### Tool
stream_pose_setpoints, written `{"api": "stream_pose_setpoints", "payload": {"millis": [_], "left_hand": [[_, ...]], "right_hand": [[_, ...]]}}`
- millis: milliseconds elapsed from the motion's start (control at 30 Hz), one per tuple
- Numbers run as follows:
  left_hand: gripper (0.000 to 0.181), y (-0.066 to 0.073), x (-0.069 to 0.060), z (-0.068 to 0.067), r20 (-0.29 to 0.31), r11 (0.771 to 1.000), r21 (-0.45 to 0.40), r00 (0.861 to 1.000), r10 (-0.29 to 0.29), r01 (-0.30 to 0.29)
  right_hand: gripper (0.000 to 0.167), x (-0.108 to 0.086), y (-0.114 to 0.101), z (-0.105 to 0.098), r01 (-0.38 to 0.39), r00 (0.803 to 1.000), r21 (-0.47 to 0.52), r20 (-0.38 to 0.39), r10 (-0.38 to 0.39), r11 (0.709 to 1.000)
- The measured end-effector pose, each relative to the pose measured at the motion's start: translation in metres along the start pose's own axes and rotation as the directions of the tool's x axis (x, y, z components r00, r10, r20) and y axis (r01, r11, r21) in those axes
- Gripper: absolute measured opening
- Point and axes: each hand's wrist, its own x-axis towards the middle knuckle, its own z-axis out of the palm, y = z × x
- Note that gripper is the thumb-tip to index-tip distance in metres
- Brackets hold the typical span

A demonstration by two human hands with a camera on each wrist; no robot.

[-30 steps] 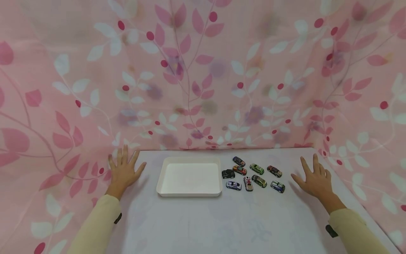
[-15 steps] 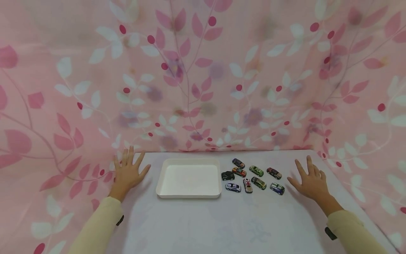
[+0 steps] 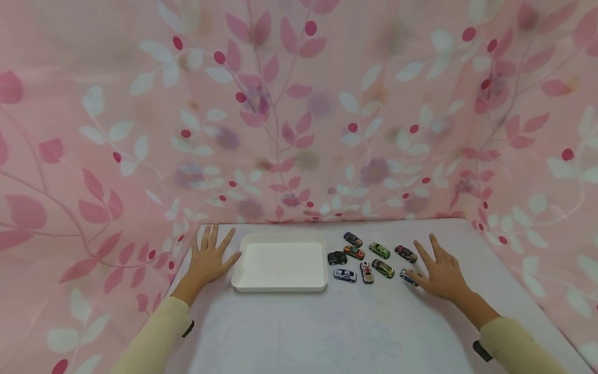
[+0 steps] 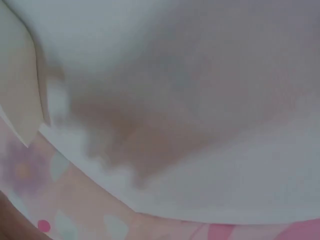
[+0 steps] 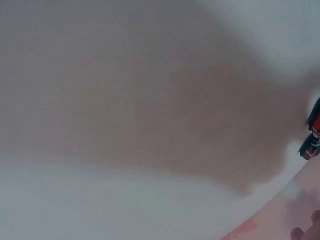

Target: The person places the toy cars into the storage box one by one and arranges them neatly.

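White surface [image 3: 280,332] carries a blue-and-white toy car [image 3: 408,279], long axis slanting far-left to near-right, just left of the nearer right hand [image 3: 443,275], fingers spread wide, with the left hand [image 3: 207,264], likewise splayed, by the white tray [image 3: 280,289].

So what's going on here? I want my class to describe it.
A person's left hand is spread at the left edge of a shallow, white rectangular tray. Their right hand is over a small blue-and-white toy car, partly hiding it; contact can't be judged. Neither of the hands grips anything. All nine small toy cars, in mixed colours, lie outside the tray on the white-covered table.
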Motion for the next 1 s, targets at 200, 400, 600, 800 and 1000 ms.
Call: {"api": "stream_pose_setpoints", "payload": {"millis": [200,400,600,800,1000], "left_hand": [[0.081,0.014,-0.004,0.008,0.144,0.993,-0.108,0.987,0.066,-0.051],[0.094,0.022,-0.004,0.014,0.226,0.97,-0.241,0.971,0.075,-0.019],[0.11,0.026,-0.006,0.018,0.318,0.945,-0.327,0.941,0.115,-0.005],[0.12,0.027,-0.011,0.017,0.367,0.941,-0.338,0.921,0.131,0.0],[0.12,0.028,-0.013,0.02,0.377,0.942,-0.337,0.918,0.125,0.01]], "right_hand": [[0.092,-0.005,-0.01,0.007,0.023,1.0,0.005,0.02,-0.023,1.0],[0.099,-0.004,-0.019,0.013,-0.07,0.994,0.165,0.096,0.054,0.984],[0.077,-0.005,-0.024,0.017,-0.124,0.982,0.184,0.161,0.095,0.975],[0.053,-0.005,-0.017,0.021,-0.117,0.979,0.18,0.185,0.084,0.977],[0.05,-0.002,-0.012,0.014,-0.153,0.972,0.209,0.208,0.109,0.966]]}}
